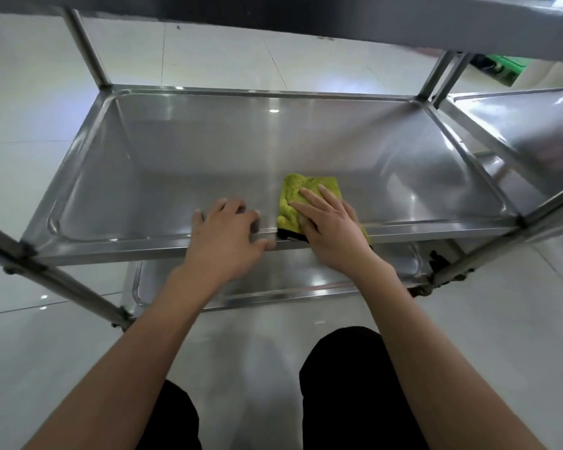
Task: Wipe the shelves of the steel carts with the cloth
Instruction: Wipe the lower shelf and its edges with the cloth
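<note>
A steel cart's middle shelf (208,157) fills the view, a shallow shiny tray between four posts. A folded green cloth (301,194) lies on it near the front rim, right of centre. My right hand (332,228) presses flat on the cloth with straight fingers. My left hand (228,232) rests on the shelf's front rim just left of the cloth, fingers spread and slightly bent, holding nothing.
The cart's top shelf (403,21) overhangs at the top of the view and a lower shelf (273,280) shows beneath. A second steel cart (527,131) stands against the right side. White tiled floor (30,125) surrounds them. My knees are below.
</note>
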`<state>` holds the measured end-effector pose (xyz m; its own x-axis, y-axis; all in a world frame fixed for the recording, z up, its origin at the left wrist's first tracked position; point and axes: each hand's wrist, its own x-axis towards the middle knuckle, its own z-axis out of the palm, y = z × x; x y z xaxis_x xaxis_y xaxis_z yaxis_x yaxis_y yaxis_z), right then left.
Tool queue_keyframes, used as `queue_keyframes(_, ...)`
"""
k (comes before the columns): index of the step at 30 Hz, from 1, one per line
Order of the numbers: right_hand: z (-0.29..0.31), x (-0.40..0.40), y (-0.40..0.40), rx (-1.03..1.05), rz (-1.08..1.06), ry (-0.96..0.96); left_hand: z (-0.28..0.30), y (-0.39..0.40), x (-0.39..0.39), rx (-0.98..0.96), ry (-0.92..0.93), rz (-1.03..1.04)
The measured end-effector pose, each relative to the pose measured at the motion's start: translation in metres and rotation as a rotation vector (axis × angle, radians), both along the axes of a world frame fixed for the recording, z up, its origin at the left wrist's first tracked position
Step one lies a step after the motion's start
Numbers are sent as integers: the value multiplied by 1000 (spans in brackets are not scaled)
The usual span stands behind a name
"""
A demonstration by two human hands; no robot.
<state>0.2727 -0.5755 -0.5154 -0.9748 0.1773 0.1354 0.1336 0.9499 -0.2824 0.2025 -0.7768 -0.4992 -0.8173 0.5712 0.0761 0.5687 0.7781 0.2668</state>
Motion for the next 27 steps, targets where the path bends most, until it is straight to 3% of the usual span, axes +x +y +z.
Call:
queue_keyframes(6,-1,-1,10,-18,26,7,-4,28,25,5,80,-70)
queue_keyframes(15,-2,16,45,-53,-46,54,-19,27,32,71,179,-13)
queue_keyframes(27,1,26,55,-32,-51,48,-6,21,37,-13,120,29)
